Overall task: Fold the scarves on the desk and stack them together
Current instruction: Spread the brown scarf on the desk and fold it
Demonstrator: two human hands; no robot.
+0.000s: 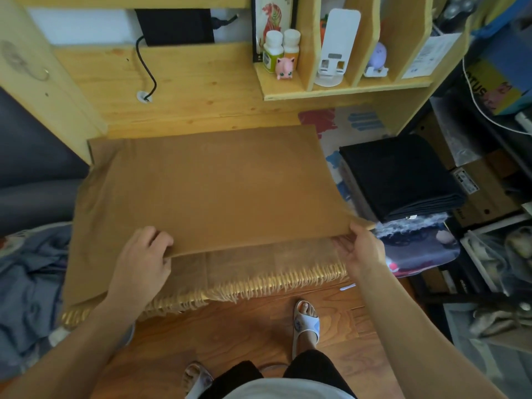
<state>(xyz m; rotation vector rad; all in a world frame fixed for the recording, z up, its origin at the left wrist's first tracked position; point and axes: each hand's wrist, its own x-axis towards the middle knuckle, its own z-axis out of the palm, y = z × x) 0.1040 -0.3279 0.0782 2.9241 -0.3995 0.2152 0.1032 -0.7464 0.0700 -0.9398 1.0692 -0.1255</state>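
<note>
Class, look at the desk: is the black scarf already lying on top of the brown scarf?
No: the folded black scarf lies on the desk, to the right of the brown scarf.

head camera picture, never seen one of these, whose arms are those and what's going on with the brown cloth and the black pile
There is no machine here. The single picture comes from a wide-angle camera worn on a person's head, looking forward and down, so the arms coming in from the bottom are the wearer's own.

A brown scarf with a fringed end lies spread over the wooden desk, its fringe hanging off the near edge. The left hand and right hand each pinch the near edge of its upper layer; that grip holds the layer slightly lifted above the fringed layer below.

To the right sits a black scarf, already folded. At the back, a small shelf holds bottles and a pink toy.
</note>
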